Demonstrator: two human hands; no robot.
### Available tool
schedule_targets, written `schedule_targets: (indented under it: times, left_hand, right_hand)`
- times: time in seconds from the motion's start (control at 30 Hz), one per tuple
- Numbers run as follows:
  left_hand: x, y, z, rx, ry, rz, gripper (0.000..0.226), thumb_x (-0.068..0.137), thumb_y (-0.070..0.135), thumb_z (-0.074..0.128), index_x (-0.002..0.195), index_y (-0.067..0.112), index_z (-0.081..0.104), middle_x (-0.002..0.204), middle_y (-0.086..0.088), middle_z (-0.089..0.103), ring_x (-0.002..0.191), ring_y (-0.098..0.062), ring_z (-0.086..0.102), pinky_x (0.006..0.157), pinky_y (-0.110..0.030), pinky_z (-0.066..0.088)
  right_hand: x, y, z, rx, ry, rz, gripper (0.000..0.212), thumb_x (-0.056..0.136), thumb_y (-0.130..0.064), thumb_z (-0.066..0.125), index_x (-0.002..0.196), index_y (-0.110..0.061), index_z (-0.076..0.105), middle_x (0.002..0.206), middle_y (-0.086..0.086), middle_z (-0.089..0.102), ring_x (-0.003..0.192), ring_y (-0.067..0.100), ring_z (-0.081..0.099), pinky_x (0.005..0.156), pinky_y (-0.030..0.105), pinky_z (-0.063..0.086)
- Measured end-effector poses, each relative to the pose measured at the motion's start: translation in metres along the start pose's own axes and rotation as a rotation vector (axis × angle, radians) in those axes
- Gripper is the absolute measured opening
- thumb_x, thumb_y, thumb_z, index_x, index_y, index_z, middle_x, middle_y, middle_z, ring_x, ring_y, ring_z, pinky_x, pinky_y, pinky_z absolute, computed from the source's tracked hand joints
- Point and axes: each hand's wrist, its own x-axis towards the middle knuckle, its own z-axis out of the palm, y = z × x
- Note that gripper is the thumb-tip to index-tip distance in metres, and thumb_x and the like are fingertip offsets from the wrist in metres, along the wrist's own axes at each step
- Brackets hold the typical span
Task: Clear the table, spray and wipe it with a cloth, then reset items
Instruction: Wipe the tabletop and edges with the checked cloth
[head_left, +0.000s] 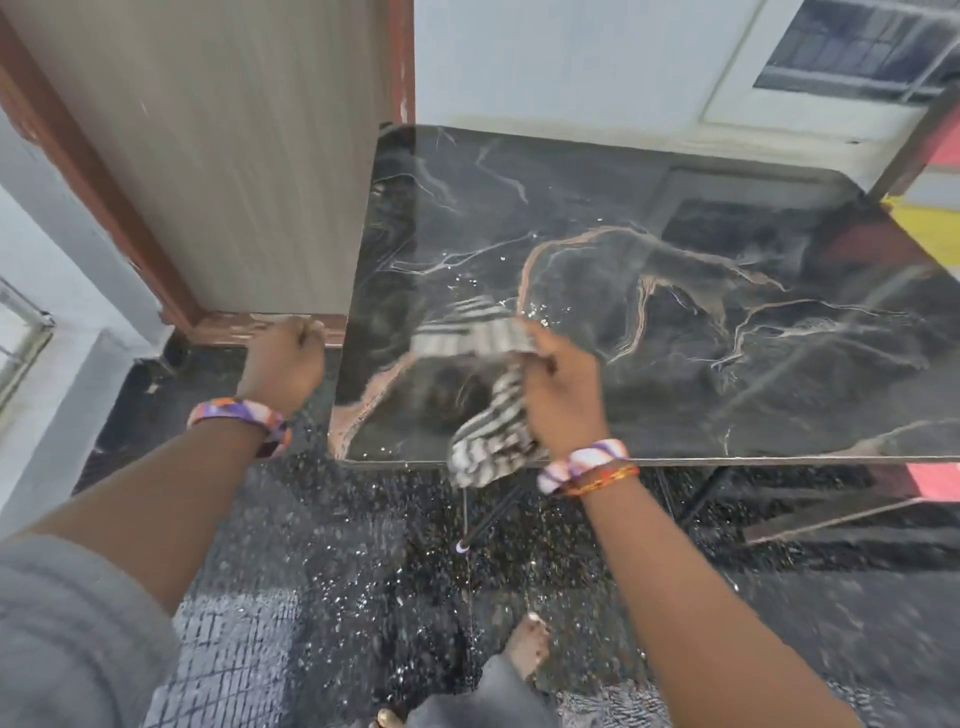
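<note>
A glossy black marble-patterned table (675, 332) fills the middle and right of the view, with small droplets on its surface near the centre left. My right hand (561, 384) grips a striped black-and-white cloth (493, 415) over the table's near left part; one end of the cloth hangs past the front edge. My left hand (283, 364) is a closed fist, held to the left of the table's left edge, with nothing visible in it.
A grey-brown door (234, 156) in a red-brown frame stands directly left of the table. A white wall (571, 62) runs behind it. The dark speckled floor (337, 545) lies below, and my bare foot (530, 644) shows near the bottom. A thin black table leg (493, 514) angles under the front edge.
</note>
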Motion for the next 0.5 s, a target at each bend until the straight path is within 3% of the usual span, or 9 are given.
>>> schedule_targets:
  times: [0.03,0.07,0.13,0.2,0.27,0.33,0.5]
  left_hand:
    - [0.002,0.005,0.008,-0.033,-0.020,-0.023,0.038,0.098,0.017,0.031,0.096,-0.012,0.057,0.107,-0.036,0.059,0.102,-0.045,0.054,0.078,-0.037,0.035]
    - [0.004,0.010,0.015,-0.066,-0.028,-0.052,0.041,0.099,0.020,0.029,0.104,-0.011,0.056,0.115,-0.036,0.057,0.109,-0.045,0.051,0.086,-0.040,0.037]
    - [0.007,0.017,0.026,-0.113,-0.023,-0.160,0.048,0.100,0.027,0.025,0.120,-0.008,0.051,0.129,-0.035,0.049,0.121,-0.046,0.044,0.100,-0.041,0.033]
    - [0.012,0.019,0.034,-0.135,-0.008,-0.249,0.052,0.100,0.030,0.022,0.126,-0.008,0.047,0.134,-0.033,0.045,0.125,-0.046,0.040,0.104,-0.042,0.031]
    - [0.020,0.016,0.039,-0.131,-0.014,-0.281,0.053,0.100,0.031,0.022,0.126,-0.009,0.046,0.134,-0.033,0.045,0.125,-0.047,0.040,0.104,-0.042,0.031]
    - [0.023,0.013,0.042,-0.131,-0.032,-0.293,0.054,0.100,0.031,0.023,0.123,-0.011,0.049,0.131,-0.034,0.048,0.122,-0.048,0.042,0.102,-0.043,0.033]
    - [0.031,-0.001,0.051,-0.300,-0.021,-0.350,0.053,0.097,0.036,0.031,0.099,-0.009,0.061,0.109,-0.031,0.059,0.110,-0.045,0.052,0.091,-0.041,0.040]
  right_hand:
    - [0.009,0.008,-0.017,-0.080,0.165,0.015,0.047,0.086,0.010,0.042,0.121,-0.015,0.062,0.109,0.004,0.068,0.086,0.005,0.059,0.084,0.027,0.052]
    - [0.018,0.019,-0.034,-0.193,0.309,0.054,0.048,0.087,0.007,0.042,0.125,-0.018,0.059,0.115,0.007,0.067,0.089,0.014,0.058,0.086,0.031,0.050]
    - [0.033,0.044,-0.065,-0.444,0.413,0.201,0.050,0.091,-0.002,0.042,0.136,-0.023,0.046,0.130,0.012,0.058,0.103,0.029,0.059,0.089,0.039,0.045]
    - [0.050,0.069,-0.083,-0.633,0.247,0.383,0.052,0.095,-0.012,0.038,0.146,-0.017,0.028,0.149,0.012,0.035,0.127,0.037,0.044,0.102,0.044,0.037]
    - [0.068,0.085,-0.084,-0.804,0.050,0.415,0.054,0.097,-0.021,0.035,0.147,-0.005,0.020,0.157,0.014,0.013,0.141,0.036,0.021,0.113,0.046,0.025]
    - [0.085,0.089,-0.074,-0.892,-0.038,0.364,0.054,0.098,-0.025,0.034,0.146,-0.003,0.022,0.157,0.017,0.008,0.143,0.035,0.012,0.116,0.045,0.017]
    - [0.123,0.075,-0.034,-0.936,-0.206,0.119,0.049,0.098,-0.021,0.035,0.145,-0.010,0.028,0.157,0.013,0.011,0.143,0.034,0.016,0.115,0.043,0.016]
